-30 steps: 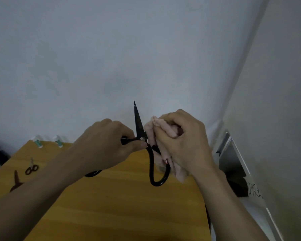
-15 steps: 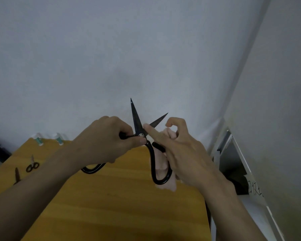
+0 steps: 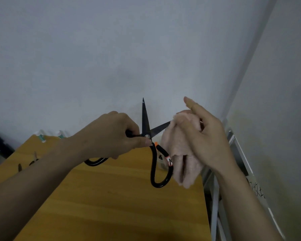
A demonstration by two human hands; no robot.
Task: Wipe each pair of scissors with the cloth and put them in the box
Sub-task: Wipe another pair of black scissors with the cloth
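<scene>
the black scissors [image 3: 152,153] look like stiff, fairly heavy steel with sharp points, so the handle loops seem the safe place to grab, and the blades only through fabric. they're held up above the wooden table [image 3: 115,197], blades spread open. the left hand [image 3: 111,136] has its fingers curled tight around one handle loop, thumb pressed just beside the pivot. the soft pink cloth [image 3: 179,152] looks light and floppy; the right hand [image 3: 203,138] holds it bunched over the tip of the right blade, index finger sticking out straight. no box visible.
</scene>
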